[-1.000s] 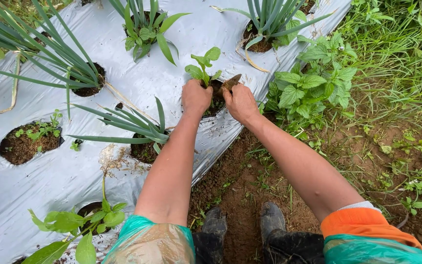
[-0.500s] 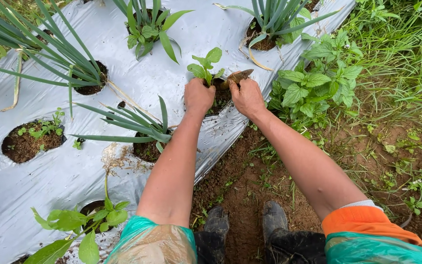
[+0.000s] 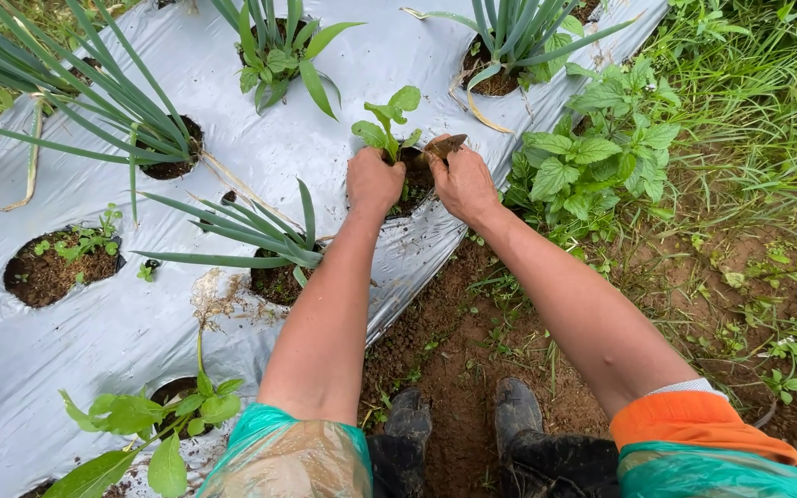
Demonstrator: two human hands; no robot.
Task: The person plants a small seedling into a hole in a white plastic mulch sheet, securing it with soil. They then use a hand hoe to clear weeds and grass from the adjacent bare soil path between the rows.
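My left hand (image 3: 373, 181) is closed at the base of a small green seedling (image 3: 389, 118) that stands in a soil-filled hole (image 3: 414, 184) in the silver plastic mulch sheet (image 3: 232, 129). My right hand (image 3: 461, 182) rests on the right edge of the same hole and grips a small brown-handled tool (image 3: 444, 145) whose tip points at the seedling. Both forearms reach forward from teal and orange sleeves at the bottom of the view.
Other holes in the sheet hold long-leaved onion-like plants (image 3: 94, 101), (image 3: 509, 37) and small weeds (image 3: 66, 258). A leafy weed clump (image 3: 592, 157) grows to the right of my right hand. My muddy black boots (image 3: 472, 443) stand on bare soil beside grass (image 3: 749, 111).
Both hands stay at the same hole. They have shifted only slightly around the seedling, and the tool remains in my right hand.
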